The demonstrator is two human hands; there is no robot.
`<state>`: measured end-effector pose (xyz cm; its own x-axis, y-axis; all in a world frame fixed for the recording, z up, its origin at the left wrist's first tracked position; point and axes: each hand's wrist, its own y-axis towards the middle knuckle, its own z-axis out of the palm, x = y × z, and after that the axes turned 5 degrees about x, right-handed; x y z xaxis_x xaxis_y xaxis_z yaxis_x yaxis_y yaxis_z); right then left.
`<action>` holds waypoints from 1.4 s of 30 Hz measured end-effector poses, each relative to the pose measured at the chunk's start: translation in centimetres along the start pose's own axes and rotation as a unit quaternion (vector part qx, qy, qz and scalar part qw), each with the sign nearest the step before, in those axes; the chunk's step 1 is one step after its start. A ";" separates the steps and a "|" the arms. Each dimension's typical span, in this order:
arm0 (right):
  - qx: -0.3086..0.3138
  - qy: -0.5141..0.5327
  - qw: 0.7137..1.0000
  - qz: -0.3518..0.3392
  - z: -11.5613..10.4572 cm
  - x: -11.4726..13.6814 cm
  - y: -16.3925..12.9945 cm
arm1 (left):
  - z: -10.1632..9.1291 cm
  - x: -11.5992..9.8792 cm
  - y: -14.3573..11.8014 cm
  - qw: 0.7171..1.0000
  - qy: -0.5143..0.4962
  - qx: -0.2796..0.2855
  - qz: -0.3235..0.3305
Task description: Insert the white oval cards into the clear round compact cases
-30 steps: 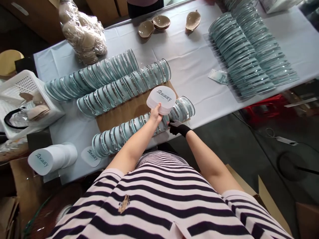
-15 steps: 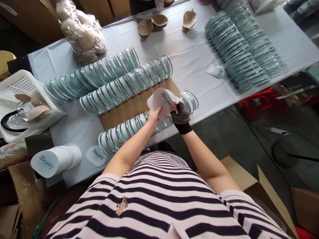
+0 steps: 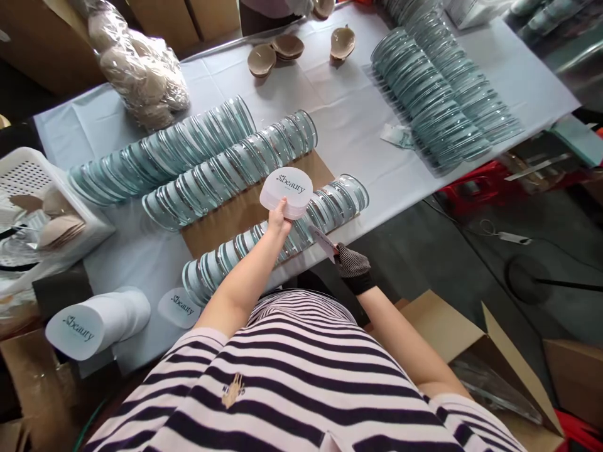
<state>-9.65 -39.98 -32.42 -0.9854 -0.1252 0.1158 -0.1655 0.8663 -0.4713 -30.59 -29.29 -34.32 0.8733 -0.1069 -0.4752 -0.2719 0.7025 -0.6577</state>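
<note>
My bare left hand [image 3: 279,221] grips a stack of white rounded cards [image 3: 288,189] printed "beauty", thumb on top. My right hand [image 3: 352,266], in a dark dotted fingerless glove, pinches a single card [image 3: 323,242] by its edge, tilted steeply. That card is beside the nearest row of clear glass dishes [image 3: 351,196], which stand on edge with white cards visible between them; whether it touches them I cannot tell. Beyond lie a middle row of glass dishes [image 3: 230,168] and a back row [image 3: 160,150]. Brown cardboard [image 3: 211,233] shows between the near and middle rows.
At the table's left are a long stack of cards [image 3: 75,328], a loose card [image 3: 178,309] and a white basket [image 3: 94,216]. Bagged bowls [image 3: 146,81], small brown bowls [image 3: 342,43] and more glass dishes [image 3: 424,94] sit farther back. An open carton [image 3: 443,320] is at lower right.
My right hand has drawn away from the stack, down and to the right, with one card. My left hand has shifted slightly left with the rest of the stack.
</note>
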 end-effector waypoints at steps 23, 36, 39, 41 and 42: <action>0.115 0.226 0.967 0.009 2.8 2.9 6.4 | -0.6 0.5 0.0 1.000 -0.012 -0.006 0.006; -0.092 0.353 0.931 -0.032 -3.9 2.0 9.7 | -0.5 1.2 -1.4 0.999 0.019 0.029 0.037; -0.197 0.289 0.933 -0.089 -5.7 3.8 11.1 | -1.4 1.1 -2.6 0.996 0.048 0.065 0.030; -0.209 0.247 0.938 -0.126 -6.1 5.4 11.0 | -2.0 0.9 -3.2 0.996 0.068 0.055 0.034; -0.202 0.232 0.942 -0.136 -6.1 6.3 10.6 | -2.2 0.7 -3.5 0.996 0.075 0.040 0.035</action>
<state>-17.35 -28.64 -31.40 -0.7693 -0.2264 0.5974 -0.2880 0.9576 -0.0080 -29.94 -33.38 -33.69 0.7811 -0.1549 -0.6049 -0.2921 0.7656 -0.5732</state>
